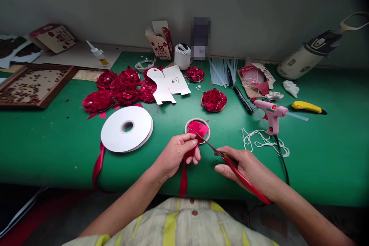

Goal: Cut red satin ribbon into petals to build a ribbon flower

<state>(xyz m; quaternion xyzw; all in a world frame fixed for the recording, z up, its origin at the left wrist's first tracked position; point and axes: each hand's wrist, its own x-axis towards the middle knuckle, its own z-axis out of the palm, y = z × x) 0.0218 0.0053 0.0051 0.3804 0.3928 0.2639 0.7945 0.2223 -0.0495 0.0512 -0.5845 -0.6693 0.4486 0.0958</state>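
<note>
Between the thumb and fingers of my left hand [183, 152] is the end of a red ribbon [183, 178], whose length hangs over the table's front edge. My right hand [245, 165] grips red-handled scissors [246, 182], with the blades pointing left across the ribbon at my left fingertips. Just beyond the fingers lies a roll-like ring [186, 125] with pieces of red ribbon [198, 127] inside it. A white ribbon spool [112, 132] lies flat to the left, red ribbon trailing from it.
Several red fabric flowers [127, 92] lie behind the spool, and another flower [213, 100] sits beyond the ring. To the right are a pink glue gun [271, 113], white cord [263, 142], a black marker [243, 100] and a yellow cutter [308, 106]. A bottle [302, 57] leans at the back.
</note>
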